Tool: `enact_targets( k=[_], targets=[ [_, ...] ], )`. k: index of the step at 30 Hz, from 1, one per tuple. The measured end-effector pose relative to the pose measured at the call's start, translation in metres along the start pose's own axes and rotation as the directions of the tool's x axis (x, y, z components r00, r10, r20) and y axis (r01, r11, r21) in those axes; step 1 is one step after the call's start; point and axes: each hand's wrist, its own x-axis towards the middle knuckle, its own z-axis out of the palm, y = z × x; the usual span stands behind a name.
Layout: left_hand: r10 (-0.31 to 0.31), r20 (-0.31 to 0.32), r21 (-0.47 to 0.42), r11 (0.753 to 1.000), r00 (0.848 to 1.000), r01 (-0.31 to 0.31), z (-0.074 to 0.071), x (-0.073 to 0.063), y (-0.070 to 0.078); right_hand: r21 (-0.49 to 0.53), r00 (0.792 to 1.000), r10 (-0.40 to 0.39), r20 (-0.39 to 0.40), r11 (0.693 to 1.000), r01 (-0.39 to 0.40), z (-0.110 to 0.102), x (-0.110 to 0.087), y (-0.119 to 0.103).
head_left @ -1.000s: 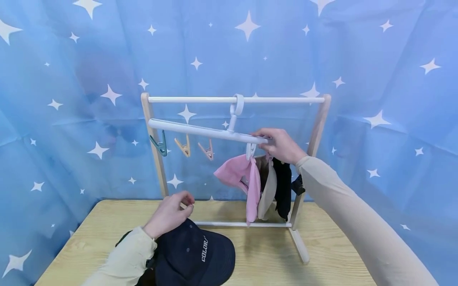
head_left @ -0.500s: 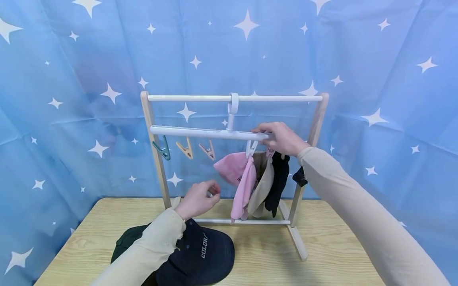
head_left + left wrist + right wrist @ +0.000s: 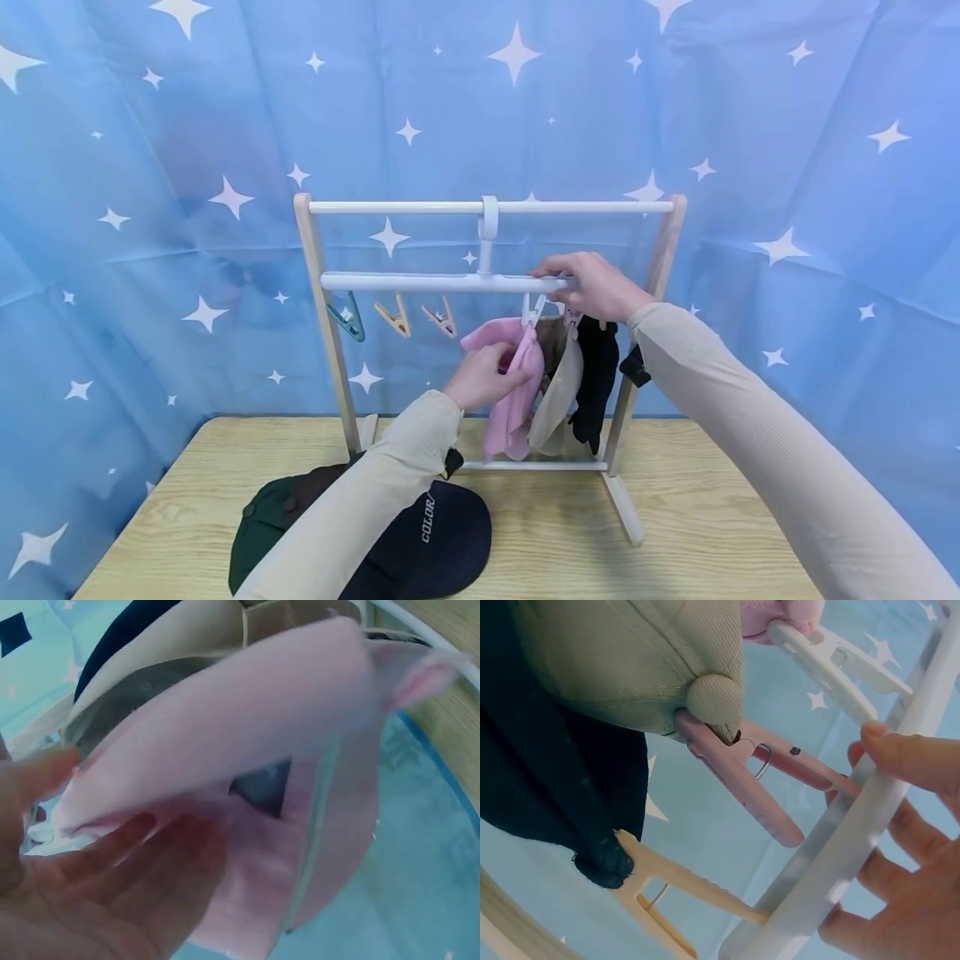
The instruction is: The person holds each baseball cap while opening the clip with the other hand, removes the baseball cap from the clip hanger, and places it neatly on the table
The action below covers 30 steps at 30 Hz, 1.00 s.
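My right hand (image 3: 600, 287) holds the right end of the white hanger (image 3: 442, 283), its thumb on one side and fingers on the other in the right wrist view. A pink cap (image 3: 510, 425) hangs from a white clip (image 3: 825, 671) there. My left hand (image 3: 480, 379) is at this cap; in the left wrist view, its brim lies between the thumb and fairly straight fingers. A beige cap (image 3: 645, 667) hangs from a pink clip (image 3: 742, 772), and a black cap (image 3: 577, 772) from a yellow clip (image 3: 667, 892).
The hanger's hook (image 3: 489, 218) sits on the rack's top rail (image 3: 397, 207). At its left end dangle a green clip (image 3: 349, 318), a yellow clip (image 3: 395, 317) and a pink clip (image 3: 442, 317). A navy cap (image 3: 442, 542) and a green cap (image 3: 258, 533) lie on the wooden table (image 3: 720, 517).
My left hand has risen rightward from above the navy cap to the pink cap. The hanger, tilted down to the right before, is now nearly level, still held by my right hand.
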Motion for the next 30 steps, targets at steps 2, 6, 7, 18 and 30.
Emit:
enact_targets(
  k=[2, 6, 7, 18, 30],
  targets=[
    [0.005, 0.000, 0.007, 1.000, 1.000, -0.005, 0.002, 0.005, 0.003, -0.014, 1.000, -0.004, -0.004, 1.000, 0.004, 0.000, 0.000, 0.000],
    [0.045, 0.001, 0.055, 0.997, 0.999, -0.045, 0.004, 0.011, 0.009, -0.066, 1.000, 0.011, -0.024, 0.998, -0.012, 0.004, 0.000, -0.003],
    [0.051, 0.006, 0.065, 0.997, 0.999, -0.052, 0.004, 0.012, 0.010, -0.079, 0.999, 0.016, -0.029, 0.997, -0.018, 0.005, -0.001, -0.003],
    [0.109, 0.108, 0.025, 0.993, 0.988, -0.112, 0.007, 0.015, 0.005, -0.124, 0.993, 0.011, -0.120, 0.992, -0.025, 0.016, -0.014, 0.012],
    [0.120, 0.168, -0.159, 0.983, 0.979, -0.093, 0.015, 0.017, 0.010, -0.087, 0.910, 0.249, -0.330, 0.952, -0.292, 0.038, -0.022, 0.012]
  ],
)
